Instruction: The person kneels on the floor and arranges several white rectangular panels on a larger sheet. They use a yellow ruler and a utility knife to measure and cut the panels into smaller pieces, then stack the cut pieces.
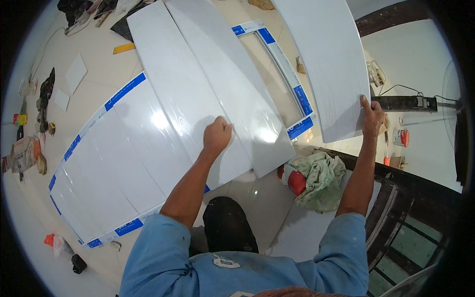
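Observation:
A long white panel [324,64] slants down at the right, apart from the other panels. My right hand [372,116] grips its right edge near the lower corner, thumb on the face and fingers mostly hidden. My left hand [216,135] is closed in a fist over the loose white panels [198,94]; what it holds, if anything, is hidden. Those loose panels lie partly across a panelled white door leaf [116,163] edged with blue-and-white protective tape. Between them and the gripped panel, a taped frame [289,76] with a long opening lies on the floor.
A pale green cloth [321,178] and a red-and-white bag [292,179] sit by a dark wooden frame [401,203] at lower right. A yellow ruler-like piece [123,48], a tile offcut [76,74] and bags [24,153] lie leftward. A fan [450,104] stands far right.

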The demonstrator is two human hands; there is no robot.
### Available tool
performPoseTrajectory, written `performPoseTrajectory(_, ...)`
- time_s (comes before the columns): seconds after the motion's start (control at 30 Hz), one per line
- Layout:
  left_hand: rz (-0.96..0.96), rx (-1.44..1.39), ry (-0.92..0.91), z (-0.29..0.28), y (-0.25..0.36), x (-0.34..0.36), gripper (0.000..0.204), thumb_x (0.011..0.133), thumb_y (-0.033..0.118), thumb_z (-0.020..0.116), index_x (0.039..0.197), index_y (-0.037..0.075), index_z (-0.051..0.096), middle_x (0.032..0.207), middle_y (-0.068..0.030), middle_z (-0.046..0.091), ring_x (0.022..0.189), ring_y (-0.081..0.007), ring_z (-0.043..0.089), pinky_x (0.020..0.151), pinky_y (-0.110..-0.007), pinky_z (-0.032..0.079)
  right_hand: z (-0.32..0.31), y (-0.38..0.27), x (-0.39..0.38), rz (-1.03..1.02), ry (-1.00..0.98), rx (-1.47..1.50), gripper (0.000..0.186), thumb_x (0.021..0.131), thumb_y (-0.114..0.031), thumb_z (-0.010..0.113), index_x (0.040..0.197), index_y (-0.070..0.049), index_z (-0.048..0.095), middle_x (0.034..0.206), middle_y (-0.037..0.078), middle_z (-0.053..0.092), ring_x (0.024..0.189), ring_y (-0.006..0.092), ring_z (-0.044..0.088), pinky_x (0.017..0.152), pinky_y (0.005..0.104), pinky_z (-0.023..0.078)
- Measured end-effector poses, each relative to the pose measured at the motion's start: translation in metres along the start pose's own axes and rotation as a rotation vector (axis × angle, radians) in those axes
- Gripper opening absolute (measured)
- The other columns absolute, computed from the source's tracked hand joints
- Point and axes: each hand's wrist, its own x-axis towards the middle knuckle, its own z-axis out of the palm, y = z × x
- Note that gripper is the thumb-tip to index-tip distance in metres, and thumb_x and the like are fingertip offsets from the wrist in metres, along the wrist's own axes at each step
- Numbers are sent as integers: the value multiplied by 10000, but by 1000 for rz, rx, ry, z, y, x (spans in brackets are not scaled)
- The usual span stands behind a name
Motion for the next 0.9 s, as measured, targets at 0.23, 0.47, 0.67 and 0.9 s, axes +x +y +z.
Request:
performPoseTrajectory(0.23, -5, 46, -56, -85, -36, -161, 253, 989, 254, 742, 997, 21, 642, 810, -197, 706, 754, -388, 730, 705, -472, 568, 12, -30, -46, 118, 16, 256, 464, 918, -441, 871, 781, -63, 639, 724, -41, 497, 664, 106, 411, 620, 306, 380)
performPoseTrajectory(0.47, -236, 161, -142, -176, -103, -353, 225, 978, 250, 736, 1017, 36, 678, 875, -204, 721, 861, -430, 717, 789, -508, 567, -7, -38, -167, 345, -186, 415, 517, 957, -345, 852, 715, -177, 428, 730, -62, 432, 661, 103, 364, 596, 296, 346)
performPoseTrajectory(0.67, -230, 263, 34, -221, -142, -473, 247, 914, 224, 790, 1079, 57, 713, 1061, -180, 718, 1070, -417, 672, 966, -512, 538, 24, -49, -317, 473, -194, 498, 435, 938, -270, 877, 715, -111, 539, 748, -42, 513, 702, 131, 483, 658, 338, 445)
performPoseTrajectory(0.9, 76, 147, 264, -206, -175, -569, 321, 867, 155, 825, 1158, 55, 733, 1238, -186, 701, 1285, -421, 596, 1117, -522, 471, 9, -72, -407, 461, -287, 480, 368, 868, -309, 935, 909, -28, 700, 895, 37, 643, 802, 168, 575, 762, 344, 496)
